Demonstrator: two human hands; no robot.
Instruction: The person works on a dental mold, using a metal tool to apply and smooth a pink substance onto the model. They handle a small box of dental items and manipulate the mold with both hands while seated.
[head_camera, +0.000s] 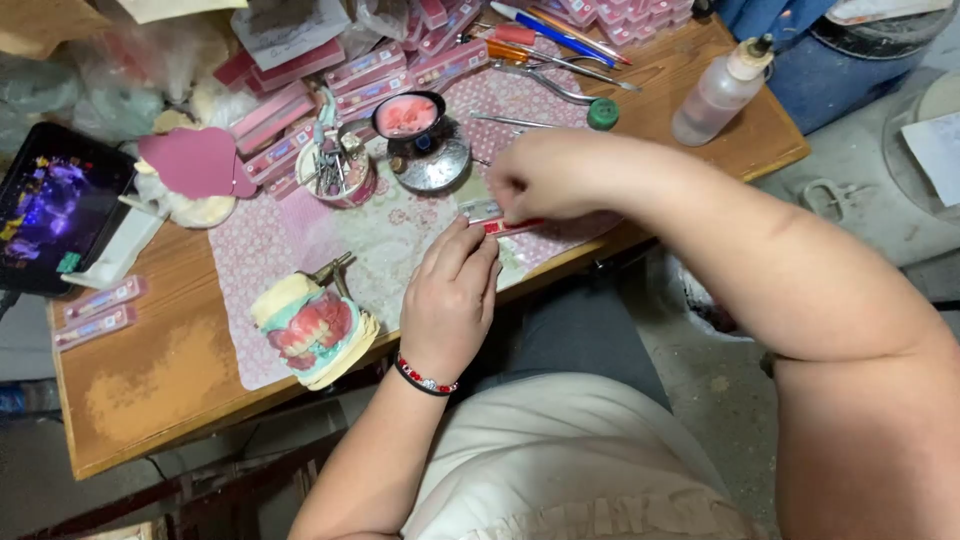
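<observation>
Seated person at a wooden bench (150, 390), view from above. Landmark: the narrow red-edged tooth strip (497, 218) at the bench's near edge. The left hand (450, 300), nearer the body, lies just below the strip, its fingers closed against the strip's underside. The right hand (545, 175) comes from beyond, fingertips pinched on the strip's left end. The strip's long axis runs left to right, slightly tilted. Left of the strip stands a plaster denture model (312, 330); beyond it, a small bowl of pink wax (408, 117).
</observation>
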